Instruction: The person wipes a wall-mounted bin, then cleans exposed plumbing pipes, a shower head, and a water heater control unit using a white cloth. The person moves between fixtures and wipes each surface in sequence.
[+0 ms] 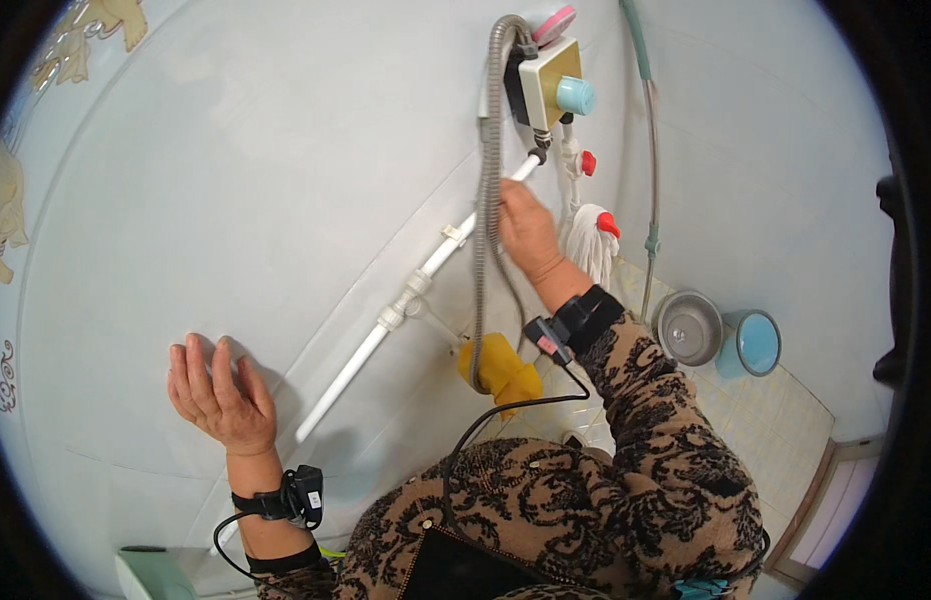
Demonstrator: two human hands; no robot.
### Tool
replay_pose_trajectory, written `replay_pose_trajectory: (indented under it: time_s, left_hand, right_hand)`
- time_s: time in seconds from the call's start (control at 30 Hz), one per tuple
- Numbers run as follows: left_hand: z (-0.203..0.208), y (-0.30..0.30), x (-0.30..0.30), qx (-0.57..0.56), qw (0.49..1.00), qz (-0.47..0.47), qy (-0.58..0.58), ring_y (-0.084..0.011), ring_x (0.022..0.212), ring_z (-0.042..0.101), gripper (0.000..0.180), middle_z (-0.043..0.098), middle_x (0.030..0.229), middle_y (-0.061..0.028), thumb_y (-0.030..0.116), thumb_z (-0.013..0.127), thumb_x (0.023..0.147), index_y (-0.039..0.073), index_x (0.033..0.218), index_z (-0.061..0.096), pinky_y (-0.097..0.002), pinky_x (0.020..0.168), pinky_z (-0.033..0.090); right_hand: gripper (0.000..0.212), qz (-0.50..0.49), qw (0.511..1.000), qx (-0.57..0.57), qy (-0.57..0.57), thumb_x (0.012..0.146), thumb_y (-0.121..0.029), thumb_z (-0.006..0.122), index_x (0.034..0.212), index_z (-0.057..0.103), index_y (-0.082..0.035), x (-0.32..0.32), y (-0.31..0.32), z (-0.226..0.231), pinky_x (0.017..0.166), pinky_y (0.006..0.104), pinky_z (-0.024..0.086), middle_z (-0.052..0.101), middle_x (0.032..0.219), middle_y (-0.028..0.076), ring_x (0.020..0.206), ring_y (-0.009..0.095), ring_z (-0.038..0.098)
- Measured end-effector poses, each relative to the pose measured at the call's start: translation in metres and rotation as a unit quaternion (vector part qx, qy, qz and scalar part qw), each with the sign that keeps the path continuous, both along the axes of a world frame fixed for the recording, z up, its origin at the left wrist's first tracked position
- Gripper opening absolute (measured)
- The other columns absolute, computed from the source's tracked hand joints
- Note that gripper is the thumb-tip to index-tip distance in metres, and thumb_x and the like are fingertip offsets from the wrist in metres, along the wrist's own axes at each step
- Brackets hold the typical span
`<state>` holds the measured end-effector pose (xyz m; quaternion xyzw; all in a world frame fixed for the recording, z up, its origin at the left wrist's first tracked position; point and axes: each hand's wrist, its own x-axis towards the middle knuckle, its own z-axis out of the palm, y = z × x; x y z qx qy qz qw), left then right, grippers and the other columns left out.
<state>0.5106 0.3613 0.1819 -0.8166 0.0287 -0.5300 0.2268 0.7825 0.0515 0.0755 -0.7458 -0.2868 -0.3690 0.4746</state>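
My left hand (223, 398) lies against the pale wall with its fingers stretched out, holding nothing. To the upper right, my right hand (530, 228) is closed beside a slanting white pipe (357, 368) and a ribbed grey hose (490, 130). Its fingertips are partly hidden behind the hose, so I cannot make out whether they grip the pipe or something small. A pipe fitting (403, 300) joins the pipe below that hand. Above it, a square control box (547, 82) with a light blue knob (575, 96) is mounted on the wall, and the hose loops down past it.
A yellow cloth (497, 368) hangs by the hose's lower end. Right of my right hand are a white mop head (591, 245), a red valve handle (588, 163) and an upright metal pole (653, 150). A grey basin (689, 328) and a blue bucket (757, 343) stand on the tiled floor.
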Motion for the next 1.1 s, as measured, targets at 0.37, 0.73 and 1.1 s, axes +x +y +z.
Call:
replay_pose_trajectory:
  time_s: [0.37,0.73,1.1]
  left_hand:
    - [0.004,-0.001,0.000,0.000,1.000,0.010,0.004,-0.0330,0.135,0.047,0.034,0.054,0.142,-0.0150,0.009,0.062,0.091,0.009,0.125,0.061,-0.0467,0.110,0.034]
    - [0.016,-0.010,0.003,0.015,1.000,0.023,0.001,-0.0325,0.135,0.048,0.035,0.054,0.141,-0.0145,0.009,0.063,0.090,0.010,0.125,0.060,-0.0461,0.110,0.034]
    - [0.015,-0.003,0.001,0.029,1.000,0.007,-0.004,-0.0328,0.134,0.048,0.035,0.054,0.142,-0.0139,0.008,0.063,0.091,0.010,0.126,0.059,-0.0469,0.109,0.036]
  right_hand:
    - [0.017,0.016,0.784,0.503,0.363,0.097,-0.011,0.056,0.105,0.064,0.002,0.045,-0.032,0.013,0.073,0.0330,0.052,0.067,0.098,0.010,0.086,0.021,0.065]
    - [0.022,0.178,0.634,0.574,0.487,0.102,-0.016,0.044,0.103,0.063,-0.006,0.017,0.025,0.002,0.052,0.0336,0.048,0.067,0.089,0.007,0.068,0.020,0.064]
    - [0.016,0.081,0.847,0.307,0.427,0.095,-0.012,0.059,0.103,0.065,-0.001,-0.004,-0.004,-0.015,0.066,0.0302,0.049,0.066,0.086,0.005,0.074,0.016,0.061]
